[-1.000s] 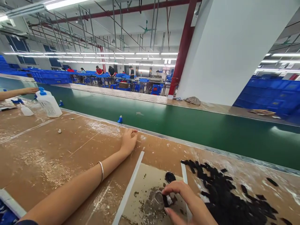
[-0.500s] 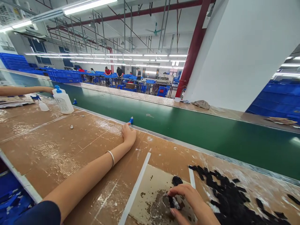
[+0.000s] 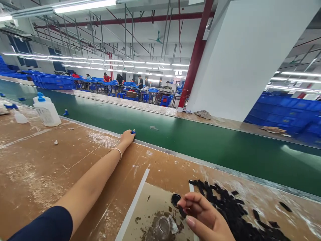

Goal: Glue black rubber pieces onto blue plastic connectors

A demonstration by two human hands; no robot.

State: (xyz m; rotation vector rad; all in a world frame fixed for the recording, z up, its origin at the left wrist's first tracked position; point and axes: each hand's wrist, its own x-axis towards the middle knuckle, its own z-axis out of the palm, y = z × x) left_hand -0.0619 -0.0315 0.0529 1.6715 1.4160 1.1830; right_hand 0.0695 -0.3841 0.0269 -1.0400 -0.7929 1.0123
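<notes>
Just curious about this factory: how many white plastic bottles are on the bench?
2: a large blue-capped bottle and a small blue-nozzled one, both at the left end of the bench. Others may be out of view.

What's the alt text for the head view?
A right hand pinches a black piece over a tan card, beside a heap of black pieces. A left hand reaches a blue cap at the edge of a green conveyor.
</notes>
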